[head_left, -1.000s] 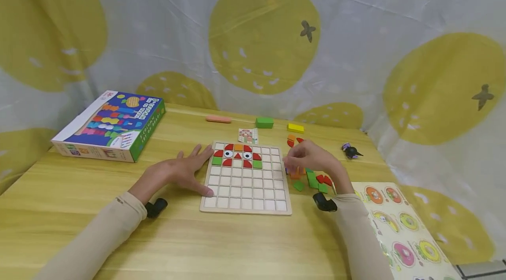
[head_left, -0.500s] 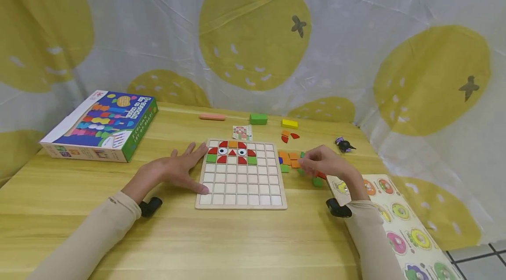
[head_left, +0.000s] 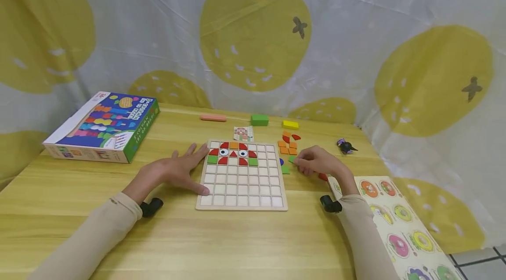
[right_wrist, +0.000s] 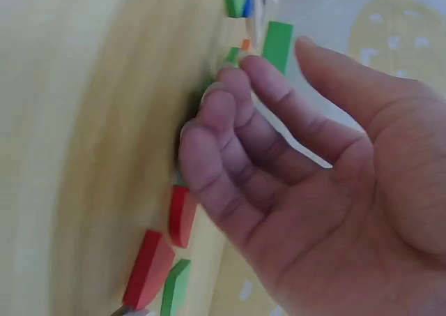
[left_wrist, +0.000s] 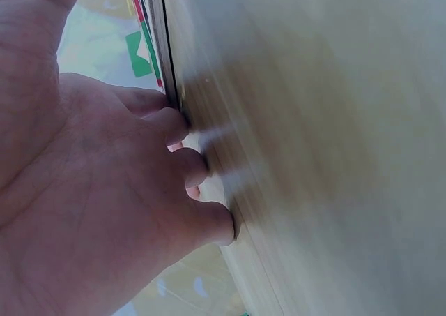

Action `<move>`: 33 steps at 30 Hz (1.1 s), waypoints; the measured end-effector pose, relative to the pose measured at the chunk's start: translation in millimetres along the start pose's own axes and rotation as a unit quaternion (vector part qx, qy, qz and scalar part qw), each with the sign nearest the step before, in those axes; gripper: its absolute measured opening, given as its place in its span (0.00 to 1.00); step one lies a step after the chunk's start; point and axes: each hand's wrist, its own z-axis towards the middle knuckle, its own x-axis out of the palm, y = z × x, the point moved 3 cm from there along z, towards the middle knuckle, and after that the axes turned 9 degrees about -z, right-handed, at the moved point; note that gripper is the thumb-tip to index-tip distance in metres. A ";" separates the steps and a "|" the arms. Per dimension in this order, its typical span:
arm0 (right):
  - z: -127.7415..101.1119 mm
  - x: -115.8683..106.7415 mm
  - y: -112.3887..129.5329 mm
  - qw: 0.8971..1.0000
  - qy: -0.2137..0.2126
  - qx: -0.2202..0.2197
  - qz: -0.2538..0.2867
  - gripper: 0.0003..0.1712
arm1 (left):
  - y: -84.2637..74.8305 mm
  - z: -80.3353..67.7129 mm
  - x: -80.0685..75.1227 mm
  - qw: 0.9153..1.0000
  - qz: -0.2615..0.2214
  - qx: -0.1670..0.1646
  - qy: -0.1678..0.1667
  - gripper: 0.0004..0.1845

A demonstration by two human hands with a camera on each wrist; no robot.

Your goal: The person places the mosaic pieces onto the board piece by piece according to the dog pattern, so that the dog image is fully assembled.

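As seen from the head view: left hand (head_left: pixel 174 171) flat, fingers straight, against left edge of grid board (head_left: pixel 242 177) on table (head_left: pixel 197 236); right hand (head_left: pixel 318 162) right of board, fingers curled over green piece (head_left: pixel 292 159) among loose pieces; grip uncertain.

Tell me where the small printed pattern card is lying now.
In the head view, the small printed pattern card lies on the wooden table, just beyond the far edge of the wooden grid board, near the green block.

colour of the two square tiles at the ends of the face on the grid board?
Green, one at each end on the grid board. Head view shows it best.
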 end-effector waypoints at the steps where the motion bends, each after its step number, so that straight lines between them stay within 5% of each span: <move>1: 0.8 -0.6 0.4 1.000 -0.003 0.005 0.000 0.15 | -0.5 0.3 0.4 1.000 -0.002 0.000 0.001 0.71; 8: 2.4 7.6 11.3 0.993 0.079 -0.031 0.085 0.14 | -3.7 -0.5 0.0 1.000 0.002 -0.005 0.000 0.71; 12: 3.5 0.2 15.1 0.995 0.041 -0.051 0.080 0.16 | -5.7 0.1 -0.9 1.000 0.001 0.000 0.000 0.71; 16: -8.4 -18.8 7.5 0.999 0.007 -0.018 0.047 0.19 | -6.3 0.5 -1.7 1.000 -0.001 0.002 0.000 0.71; 23: -28.5 -28.5 -19.8 0.996 0.053 0.066 0.020 0.23 | -3.2 -0.2 -3.1 1.000 -0.003 -0.009 -0.001 0.72; 33: 6.4 -12.7 -12.4 0.999 -0.024 -0.007 0.021 0.15 | 2.0 0.6 -0.5 1.000 -0.005 -0.011 -0.001 0.72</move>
